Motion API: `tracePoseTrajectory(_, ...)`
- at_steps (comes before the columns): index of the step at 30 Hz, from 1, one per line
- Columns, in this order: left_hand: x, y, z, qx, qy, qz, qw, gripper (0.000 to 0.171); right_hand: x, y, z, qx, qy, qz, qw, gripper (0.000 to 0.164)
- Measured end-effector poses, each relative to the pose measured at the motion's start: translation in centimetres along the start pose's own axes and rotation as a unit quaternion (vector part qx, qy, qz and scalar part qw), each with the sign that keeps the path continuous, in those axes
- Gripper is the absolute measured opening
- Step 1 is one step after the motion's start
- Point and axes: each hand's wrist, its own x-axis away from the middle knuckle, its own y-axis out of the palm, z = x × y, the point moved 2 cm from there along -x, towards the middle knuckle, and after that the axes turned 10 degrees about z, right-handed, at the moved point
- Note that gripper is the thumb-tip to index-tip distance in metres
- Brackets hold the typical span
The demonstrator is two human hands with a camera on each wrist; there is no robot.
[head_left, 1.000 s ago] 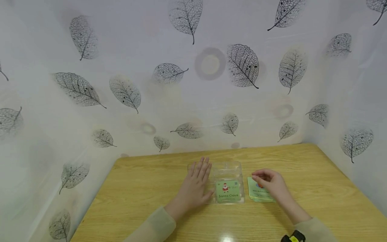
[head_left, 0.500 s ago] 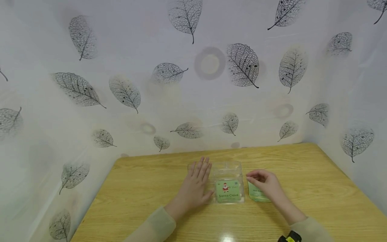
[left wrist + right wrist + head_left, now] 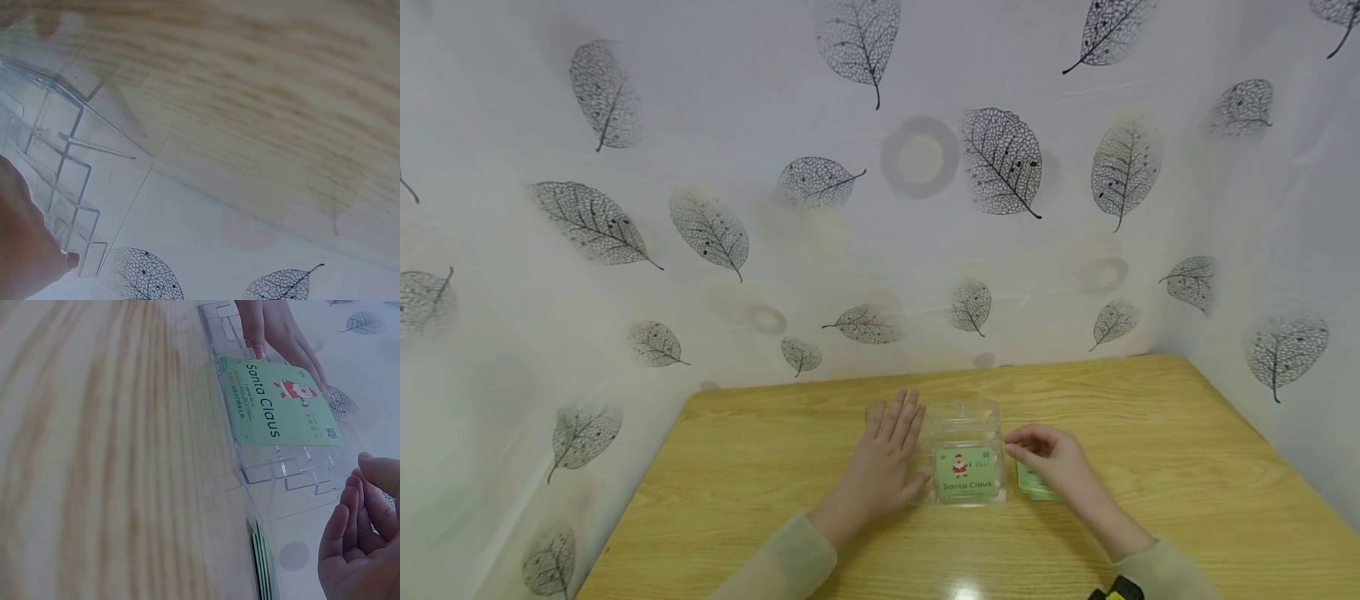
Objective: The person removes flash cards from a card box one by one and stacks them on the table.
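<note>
A clear stepped plastic card stand [image 3: 966, 414] is on the wooden table, and a green "Santa Claus" card [image 3: 965, 475] leans in its right front tier. My left hand [image 3: 883, 467] rests flat over the stand's left part, fingers stretched forward. The left wrist view shows that hand [image 3: 25, 240] beside the transparent steps. At the stand's right side is my right hand [image 3: 1056, 462], fingers bent loosely with the thumb near the index fingertip. Nothing shows between those fingers in the right wrist view. Below it lies a small stack of green cards [image 3: 1035, 485], partly hidden by the hand.
The wooden table [image 3: 760, 475] ends at a pale curtain [image 3: 917, 250] printed with dark leaves, which hangs behind it and on both sides. A black and yellow device [image 3: 1118, 589] sits on the right wrist.
My right hand has moved left from over the card stack to the stand's right edge. My left hand, the stand and the Santa Claus card have stayed put.
</note>
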Motion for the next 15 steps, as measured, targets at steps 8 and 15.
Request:
tracePoseTrajectory(8,0.01,-0.05,0.0,-0.004,0.001,-0.002,1.0,0.097,0.04,0.34,0.12,-0.001,-0.016,-0.004,1.0,0.014)
tracePoseTrajectory(15,-0.04,-0.09,-0.03,-0.003,0.002,-0.002,1.0,0.097,-0.01,0.64,0.19,-0.004,-0.023,-0.009,1.0,0.013)
